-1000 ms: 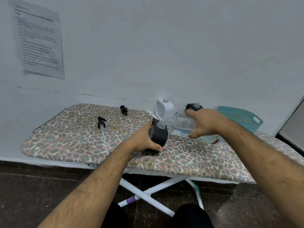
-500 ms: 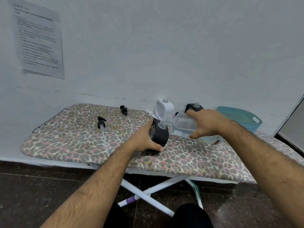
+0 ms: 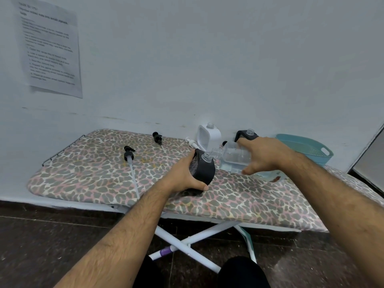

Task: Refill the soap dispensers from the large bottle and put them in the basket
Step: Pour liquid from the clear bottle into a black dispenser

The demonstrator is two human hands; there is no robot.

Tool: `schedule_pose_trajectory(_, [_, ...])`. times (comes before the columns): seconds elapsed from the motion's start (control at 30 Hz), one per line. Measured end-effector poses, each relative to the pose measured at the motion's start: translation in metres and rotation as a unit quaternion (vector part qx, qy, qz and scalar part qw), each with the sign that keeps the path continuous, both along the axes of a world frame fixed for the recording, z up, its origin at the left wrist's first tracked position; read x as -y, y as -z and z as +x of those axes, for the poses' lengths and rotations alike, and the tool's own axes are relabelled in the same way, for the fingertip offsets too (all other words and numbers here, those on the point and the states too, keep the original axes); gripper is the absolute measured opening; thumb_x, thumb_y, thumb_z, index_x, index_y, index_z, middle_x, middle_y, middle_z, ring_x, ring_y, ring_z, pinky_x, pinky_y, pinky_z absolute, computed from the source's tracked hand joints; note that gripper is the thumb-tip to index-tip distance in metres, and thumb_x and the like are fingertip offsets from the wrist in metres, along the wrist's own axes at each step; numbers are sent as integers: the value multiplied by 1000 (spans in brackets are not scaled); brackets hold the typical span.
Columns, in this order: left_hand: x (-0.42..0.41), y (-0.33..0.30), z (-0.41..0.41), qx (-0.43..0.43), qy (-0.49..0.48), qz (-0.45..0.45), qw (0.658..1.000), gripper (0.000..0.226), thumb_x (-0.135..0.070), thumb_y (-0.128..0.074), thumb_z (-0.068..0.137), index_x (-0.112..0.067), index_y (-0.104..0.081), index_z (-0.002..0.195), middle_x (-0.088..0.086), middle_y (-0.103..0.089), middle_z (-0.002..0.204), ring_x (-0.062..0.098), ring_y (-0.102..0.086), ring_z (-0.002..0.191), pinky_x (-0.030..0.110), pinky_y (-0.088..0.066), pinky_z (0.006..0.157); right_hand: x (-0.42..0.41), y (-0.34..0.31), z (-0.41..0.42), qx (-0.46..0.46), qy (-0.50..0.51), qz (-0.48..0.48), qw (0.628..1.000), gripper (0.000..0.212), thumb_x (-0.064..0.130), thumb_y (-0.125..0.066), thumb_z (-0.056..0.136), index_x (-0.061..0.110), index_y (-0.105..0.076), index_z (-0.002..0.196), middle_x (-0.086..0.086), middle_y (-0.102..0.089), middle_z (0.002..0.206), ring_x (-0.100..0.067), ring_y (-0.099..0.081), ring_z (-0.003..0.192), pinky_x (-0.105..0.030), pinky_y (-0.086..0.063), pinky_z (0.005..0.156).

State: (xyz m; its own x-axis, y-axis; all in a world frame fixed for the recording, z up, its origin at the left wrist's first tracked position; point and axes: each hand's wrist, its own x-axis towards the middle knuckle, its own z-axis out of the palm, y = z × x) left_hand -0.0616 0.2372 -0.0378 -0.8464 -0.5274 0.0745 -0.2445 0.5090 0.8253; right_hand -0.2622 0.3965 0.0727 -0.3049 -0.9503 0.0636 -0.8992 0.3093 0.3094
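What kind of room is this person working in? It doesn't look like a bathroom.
Probably a spare room at home set up for recording, not a bathroom: the work surface is an ironing board with a leopard-print cover, pushed against a bare white wall, and a printed instruction sheet is stuck up beside it.

We see the left hand holding a dark dispenser upright on the ironing board. The right hand tips the clear large bottle, its mouth touching the dispenser's open neck. At 2 o'clock sits the teal basket.
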Motion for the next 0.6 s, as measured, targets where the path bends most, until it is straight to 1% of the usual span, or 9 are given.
schedule_pose_trajectory(0.07, [0, 0, 0, -3, 0, 0, 1000, 121, -34, -96, 56, -26, -28, 155, -3, -50, 146, 18, -48, 133, 46, -38, 115, 0, 0, 1, 1, 2, 4, 1000, 81, 61, -74, 67, 28, -39, 132, 16, -43, 69, -6, -44, 63, -27, -33, 54])
schedule_pose_trajectory(0.17, [0, 1, 1, 0, -3, -2, 1000, 125, -35, -96, 56, -26, -24, 157, -2, -48, 148, 20, -47, 135, 46, -37, 115, 1, 0, 1, 3, 3, 2, 1000, 79, 61, -74, 68, 29, -39, 131, 17, -44, 69, -2, -42, 61, -28, -33, 54])
schedule_pose_trajectory(0.23, [0, 2, 1, 2, -6, -1, 1000, 126, -36, -96, 57, -26, -22, 158, -1, -47, 148, 20, -46, 136, 46, -37, 116, 2, 0, 2, 2, 2, 0, 1000, 78, 61, -73, 68, 29, -39, 131, 17, -42, 69, -7, -46, 64, -28, -33, 54])
schedule_pose_trajectory(0.3, [1, 3, 1, -1, -6, 0, 1000, 125, -36, -96, 57, -26, -22, 158, -1, -48, 148, 21, -46, 135, 46, -38, 115, 2, -1, 3, -1, 1, 0, 1000, 79, 62, -73, 69, 30, -38, 132, 19, -39, 70, -11, -48, 69, -27, -32, 54])
schedule_pose_trajectory(0.4, [1, 3, 1, 3, -8, 0, 1000, 126, -35, -96, 58, -26, -20, 159, 0, -47, 149, 21, -45, 137, 46, -37, 115, 2, 0, 3, -3, 1, -2, 1000, 79, 63, -72, 69, 31, -38, 132, 19, -38, 69, -11, -46, 68, -25, -28, 50])
schedule_pose_trajectory(0.53, [0, 4, 0, 5, -8, -6, 1000, 127, -36, -96, 59, -26, -18, 159, -1, -45, 151, 20, -43, 137, 46, -36, 116, 3, -1, 2, -9, -3, -1, 1000, 80, 65, -72, 68, 32, -37, 133, 18, -41, 75, -14, -50, 74, -28, -35, 57])
schedule_pose_trajectory(0.6, [1, 4, 0, 7, -11, -4, 1000, 129, -35, -95, 59, -25, -15, 160, -1, -43, 152, 20, -42, 139, 46, -35, 117, 3, -2, 2, -11, -4, 2, 1000, 80, 65, -72, 68, 33, -37, 132, 19, -40, 72, -13, -50, 73, -28, -35, 57])
